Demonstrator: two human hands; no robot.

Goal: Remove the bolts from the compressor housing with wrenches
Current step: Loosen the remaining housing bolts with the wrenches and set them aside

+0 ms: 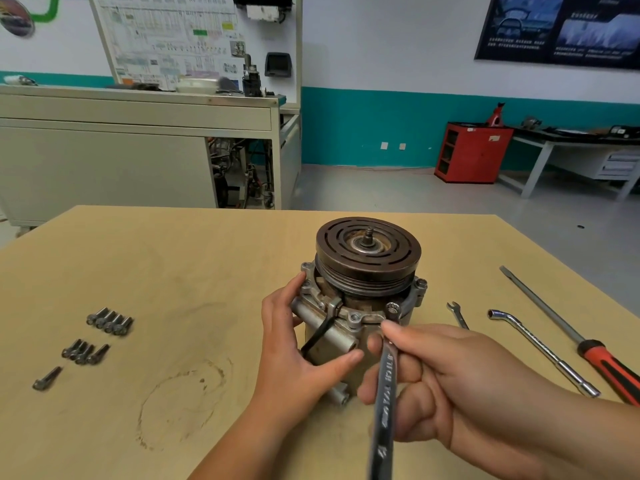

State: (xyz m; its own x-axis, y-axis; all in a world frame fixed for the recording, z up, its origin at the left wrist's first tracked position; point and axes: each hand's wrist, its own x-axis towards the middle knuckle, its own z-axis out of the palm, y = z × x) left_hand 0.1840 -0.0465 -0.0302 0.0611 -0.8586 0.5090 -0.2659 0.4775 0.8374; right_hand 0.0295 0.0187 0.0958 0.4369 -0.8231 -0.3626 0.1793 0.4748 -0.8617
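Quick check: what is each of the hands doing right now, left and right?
Left hand: grips the compressor housing, steadying it.
Right hand: grips a wrench, its ring end on a bolt.

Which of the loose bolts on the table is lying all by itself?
The single bolt farthest left, lowest in the picture. It lies alone, while the rest sit bunched side by side in a far cluster and a near cluster beyond it.

I count one compressor [360,306] and two hands, a left hand [301,348] and a right hand [433,382]. There are three wrenches: a ring wrench [387,379], an open-ended wrench [458,315] and a socket wrench [543,353]. One screwdriver [568,327]. About nine loose bolts [109,322].
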